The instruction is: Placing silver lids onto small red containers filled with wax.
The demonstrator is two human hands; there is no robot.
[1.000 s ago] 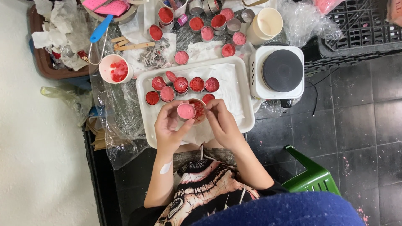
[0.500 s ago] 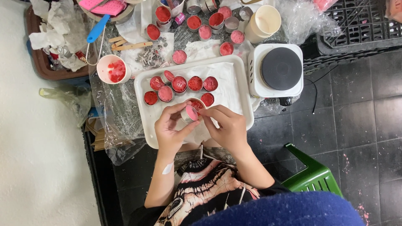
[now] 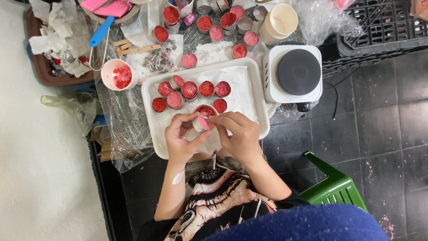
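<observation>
**Two hands gripping a small pink-filled tin**

The left hand and right hand are both pinching a small tilted tin of pink wax over a white tray, where similar red-filled tins are sitting.

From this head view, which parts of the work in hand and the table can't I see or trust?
- Small pink cup: its underside and sides, covered by the left hand and right hand.
- Tray: near edge, hidden under both hands.
- Cups at the top edge: cut off by the frame.
- Small metal bits: too small to identify.
</observation>
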